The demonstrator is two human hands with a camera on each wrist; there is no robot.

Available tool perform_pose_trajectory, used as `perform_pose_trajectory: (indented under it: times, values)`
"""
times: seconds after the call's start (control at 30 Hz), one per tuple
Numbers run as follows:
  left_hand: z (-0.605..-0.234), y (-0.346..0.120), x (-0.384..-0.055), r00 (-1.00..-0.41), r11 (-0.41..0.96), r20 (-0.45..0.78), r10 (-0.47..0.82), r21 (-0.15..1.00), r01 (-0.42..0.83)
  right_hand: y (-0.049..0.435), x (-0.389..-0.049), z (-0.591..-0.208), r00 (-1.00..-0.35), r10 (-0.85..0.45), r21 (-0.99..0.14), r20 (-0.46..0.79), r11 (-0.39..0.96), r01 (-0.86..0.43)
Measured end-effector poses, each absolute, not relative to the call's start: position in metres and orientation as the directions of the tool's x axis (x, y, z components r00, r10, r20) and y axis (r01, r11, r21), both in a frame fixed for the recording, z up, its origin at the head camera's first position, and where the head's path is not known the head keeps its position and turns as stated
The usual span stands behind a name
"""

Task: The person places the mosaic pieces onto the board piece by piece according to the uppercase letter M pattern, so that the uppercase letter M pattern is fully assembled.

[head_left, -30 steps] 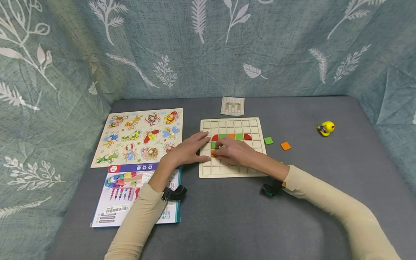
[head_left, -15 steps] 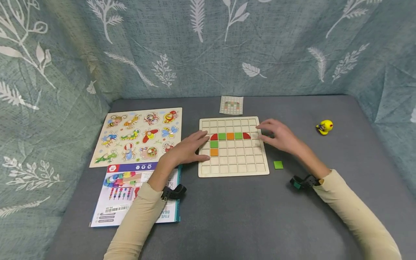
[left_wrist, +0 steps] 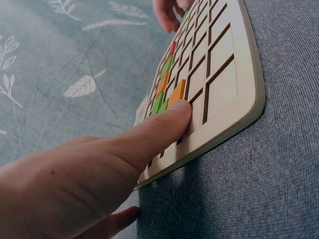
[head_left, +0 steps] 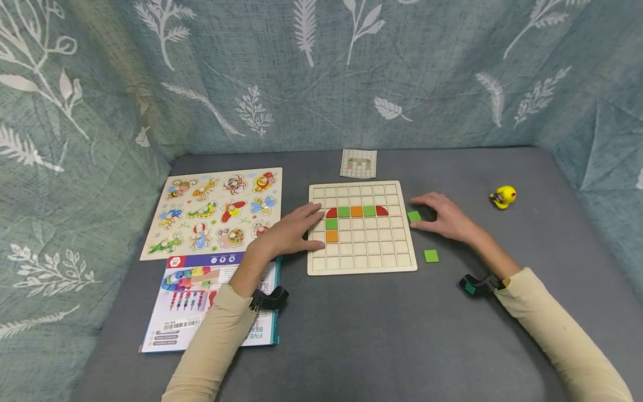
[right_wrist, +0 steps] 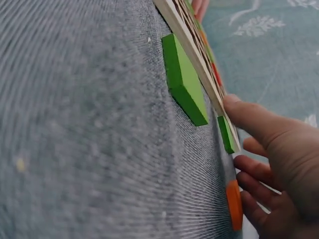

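Right hand has shifted rightward, parted around a green tile; splayed left hand touches grid board (likely preventing slippage).

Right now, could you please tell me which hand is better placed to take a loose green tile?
Probably the right hand: it is beside one green tile, while the left hand is at the opposite edge of the board.

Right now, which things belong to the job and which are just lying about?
Likely in the job:
grid board, touched by the left hand
seven tiles set in it
two loose green tiles, one by the right hand
loose orange tile
printed pattern card

Likely just lying about:
insect puzzle
bead-picture package
yellow toy
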State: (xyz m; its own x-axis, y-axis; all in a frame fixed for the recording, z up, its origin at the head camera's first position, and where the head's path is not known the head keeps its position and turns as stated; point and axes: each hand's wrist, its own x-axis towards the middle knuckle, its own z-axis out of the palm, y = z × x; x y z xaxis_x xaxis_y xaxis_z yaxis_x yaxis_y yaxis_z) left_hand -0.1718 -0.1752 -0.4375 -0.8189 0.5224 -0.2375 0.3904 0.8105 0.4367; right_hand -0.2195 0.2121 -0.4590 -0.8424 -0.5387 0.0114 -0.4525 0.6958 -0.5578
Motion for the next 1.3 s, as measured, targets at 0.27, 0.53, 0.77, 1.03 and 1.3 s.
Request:
perform_pose_trajectory:
  times: [0.27,0.53,0.77,1.03,1.3]
  values:
    - [-0.4365,-0.1756,-0.1718,-0.818,0.811,-0.238,0.523,0.434,0.392,0.2125,-0.2213,-0.4559,-0.83,-0.555,-0.565,-0.052,0.702,-0.434]
    - [-0.4348,-0.1751,-0.1715,-0.816,0.81,-0.245,0.523,0.439,0.388,0.2122,-0.2215,-0.4552,-0.823,-0.567,-0.553,-0.042,0.699,-0.454]
    - [-0.4344,-0.1748,-0.1717,-0.815,0.807,-0.243,0.525,0.446,0.387,0.2129,-0.223,-0.4579,-0.81,-0.585,-0.531,-0.019,0.693,-0.488]
    - [-0.4341,-0.1753,-0.1713,-0.815,0.809,-0.252,0.522,0.448,0.381,0.2116,-0.2233,-0.4594,-0.812,-0.582,-0.542,-0.026,0.691,-0.478]
    - [-0.4342,-0.1749,-0.1721,-0.816,0.81,-0.251,0.52,0.448,0.379,0.2108,-0.2238,-0.4588,-0.815,-0.579,-0.552,-0.033,0.69,-0.468]
